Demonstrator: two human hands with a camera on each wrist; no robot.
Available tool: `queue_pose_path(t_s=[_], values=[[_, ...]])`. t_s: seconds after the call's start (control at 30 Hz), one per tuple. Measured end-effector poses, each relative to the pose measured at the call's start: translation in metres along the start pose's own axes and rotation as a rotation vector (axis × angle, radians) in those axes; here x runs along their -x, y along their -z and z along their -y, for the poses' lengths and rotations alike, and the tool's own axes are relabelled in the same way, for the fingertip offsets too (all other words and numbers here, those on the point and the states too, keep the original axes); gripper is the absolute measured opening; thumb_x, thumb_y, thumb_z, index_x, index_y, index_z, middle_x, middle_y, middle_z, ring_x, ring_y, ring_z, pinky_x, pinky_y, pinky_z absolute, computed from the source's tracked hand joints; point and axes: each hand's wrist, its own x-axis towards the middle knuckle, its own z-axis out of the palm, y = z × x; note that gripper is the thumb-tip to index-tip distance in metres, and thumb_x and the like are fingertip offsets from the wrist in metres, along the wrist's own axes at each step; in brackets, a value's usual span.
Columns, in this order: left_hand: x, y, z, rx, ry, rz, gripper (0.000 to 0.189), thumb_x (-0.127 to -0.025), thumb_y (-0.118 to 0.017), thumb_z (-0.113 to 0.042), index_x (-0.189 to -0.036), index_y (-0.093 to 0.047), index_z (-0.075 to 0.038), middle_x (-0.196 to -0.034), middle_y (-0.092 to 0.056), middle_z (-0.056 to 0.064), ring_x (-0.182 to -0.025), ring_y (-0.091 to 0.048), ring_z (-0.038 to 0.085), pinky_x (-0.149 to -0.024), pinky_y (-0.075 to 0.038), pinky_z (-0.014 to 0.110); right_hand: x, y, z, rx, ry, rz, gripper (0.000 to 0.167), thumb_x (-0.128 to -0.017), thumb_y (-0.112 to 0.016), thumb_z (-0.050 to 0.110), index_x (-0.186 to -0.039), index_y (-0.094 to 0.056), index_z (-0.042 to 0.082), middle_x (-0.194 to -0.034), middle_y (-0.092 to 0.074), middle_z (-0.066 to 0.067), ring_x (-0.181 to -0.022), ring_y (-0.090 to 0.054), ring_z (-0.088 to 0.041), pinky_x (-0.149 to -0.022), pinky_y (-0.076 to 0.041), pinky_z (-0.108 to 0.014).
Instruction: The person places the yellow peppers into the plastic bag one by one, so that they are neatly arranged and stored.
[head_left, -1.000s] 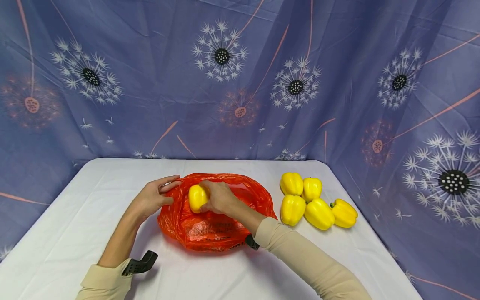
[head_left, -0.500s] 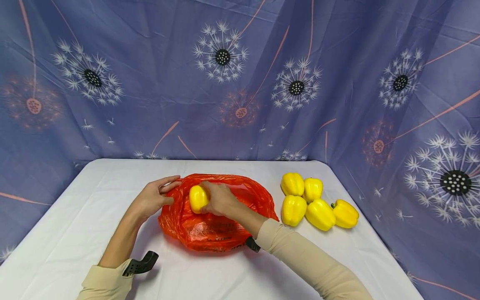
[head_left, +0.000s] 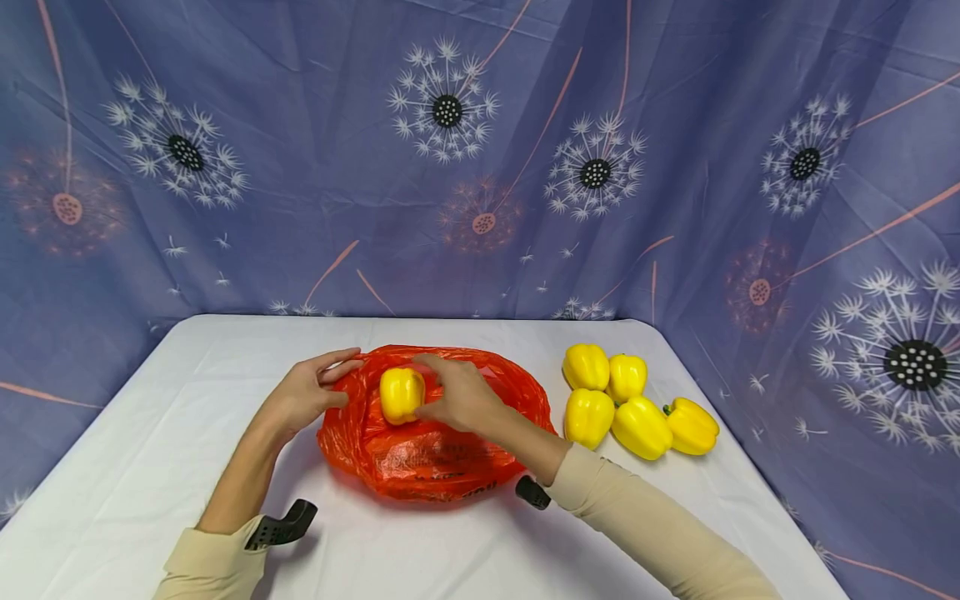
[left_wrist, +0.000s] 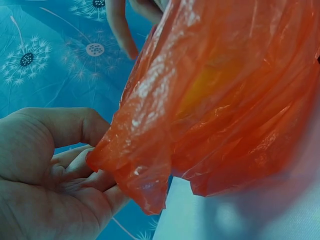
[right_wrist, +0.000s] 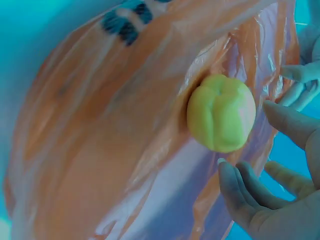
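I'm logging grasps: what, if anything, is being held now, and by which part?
The left hand holds the red bag by its left edge. The right hand holds nothing: its fingers are clear of the yellow pepper in the bag.

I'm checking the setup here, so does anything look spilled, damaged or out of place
Nothing stands out: one yellow pepper sits in the open red bag, five other peppers lie grouped on the white tablecloth, and no spill or damage shows.

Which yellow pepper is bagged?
The leftmost pepper in the head view, sitting inside the open red bag. The other five peppers lie grouped on the white tablecloth, right of the bag.
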Motion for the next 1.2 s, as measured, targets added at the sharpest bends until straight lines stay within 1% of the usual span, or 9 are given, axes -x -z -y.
queue_pose_path(t_s=[0.17, 0.3, 0.43, 0.57, 0.7, 0.9, 0.97, 1.1, 1.2], values=[[0.0, 0.0, 0.0, 0.007, 0.004, 0.007, 0.08, -0.079, -0.057, 0.01, -0.155, -0.04, -0.005, -0.147, -0.054, 0.023, -0.145, -0.039, 0.035, -0.061, -0.039, 0.023, 0.015, 0.016, -0.011, 0.005, 0.011, -0.049, 0.073, -0.08, -0.086, 0.024, -0.146, -0.055, 0.02, -0.12, -0.071, -0.004, -0.096, -0.062, -0.023, -0.088, -0.052, -0.042], [0.001, 0.0, 0.0, 0.015, 0.014, 0.014, 0.081, -0.078, -0.057, 0.01, -0.156, -0.039, -0.006, -0.148, -0.053, 0.022, -0.145, -0.039, 0.035, -0.063, -0.04, 0.023, 0.027, 0.032, -0.021, 0.024, 0.019, -0.088, 0.072, -0.079, -0.087, 0.024, -0.144, -0.056, 0.019, -0.111, -0.071, -0.005, -0.093, -0.062, -0.021, -0.082, -0.052, -0.039], [0.002, 0.001, 0.0, 0.027, 0.016, 0.016, 0.082, -0.078, -0.058, 0.01, -0.156, -0.039, -0.006, -0.149, -0.053, 0.022, -0.145, -0.039, 0.035, -0.063, -0.041, 0.024, 0.04, 0.046, -0.032, 0.044, 0.006, -0.132, 0.071, -0.078, -0.087, 0.023, -0.142, -0.057, 0.018, -0.113, -0.072, -0.007, -0.099, -0.065, -0.023, -0.084, -0.054, -0.042], [0.002, 0.001, 0.0, 0.036, 0.018, 0.023, 0.082, -0.078, -0.058, 0.01, -0.156, -0.039, -0.007, -0.149, -0.052, 0.022, -0.146, -0.038, 0.034, -0.061, -0.04, 0.025, 0.052, 0.06, -0.044, 0.053, -0.042, -0.155, 0.072, -0.078, -0.087, 0.023, -0.143, -0.055, 0.018, -0.116, -0.071, -0.011, -0.104, -0.066, -0.029, -0.087, -0.054, -0.045], [0.002, 0.002, -0.001, 0.025, 0.026, 0.016, 0.083, -0.078, -0.058, 0.009, -0.157, -0.039, -0.008, -0.149, -0.053, 0.021, -0.143, -0.04, 0.032, -0.059, -0.038, 0.025, 0.061, 0.072, -0.059, 0.059, -0.072, -0.174, 0.074, -0.078, -0.087, 0.022, -0.144, -0.054, 0.017, -0.113, -0.07, -0.015, -0.101, -0.064, -0.032, -0.083, -0.055, -0.043], [0.001, 0.002, -0.001, 0.026, 0.025, 0.019, 0.082, -0.079, -0.057, 0.01, -0.157, -0.038, -0.007, -0.15, -0.052, 0.021, -0.146, -0.038, 0.033, -0.059, -0.038, 0.024, 0.074, 0.086, -0.082, 0.103, -0.124, -0.196, 0.076, -0.077, -0.088, 0.024, -0.144, -0.054, 0.016, -0.109, -0.069, -0.013, -0.096, -0.061, -0.03, -0.076, -0.056, -0.038], [0.001, 0.002, -0.002, 0.027, 0.025, 0.019, 0.082, -0.079, -0.057, 0.01, -0.157, -0.039, -0.007, -0.149, -0.052, 0.021, -0.147, -0.037, 0.033, -0.059, -0.038, 0.024, 0.077, 0.09, -0.089, 0.114, -0.155, -0.184, 0.076, -0.077, -0.087, 0.026, -0.145, -0.053, 0.017, -0.112, -0.068, -0.014, -0.098, -0.061, -0.03, -0.078, -0.056, -0.041], [0.001, 0.002, -0.002, 0.019, 0.021, 0.014, 0.081, -0.079, -0.057, 0.01, -0.156, -0.039, -0.007, -0.149, -0.053, 0.021, -0.144, -0.04, 0.033, -0.06, -0.038, 0.024, 0.083, 0.094, -0.102, 0.131, -0.217, -0.157, 0.079, -0.078, -0.087, 0.031, -0.148, -0.051, 0.018, -0.124, -0.066, -0.017, -0.111, -0.06, -0.036, -0.088, -0.056, -0.05], [0.001, 0.002, -0.001, 0.016, 0.018, 0.011, 0.08, -0.079, -0.057, 0.01, -0.156, -0.04, -0.006, -0.148, -0.053, 0.021, -0.143, -0.041, 0.033, -0.061, -0.039, 0.024, 0.088, 0.096, -0.112, 0.138, -0.216, -0.166, 0.08, -0.077, -0.087, 0.031, -0.147, -0.052, 0.016, -0.133, -0.064, -0.018, -0.118, -0.059, -0.04, -0.092, -0.054, -0.055]])
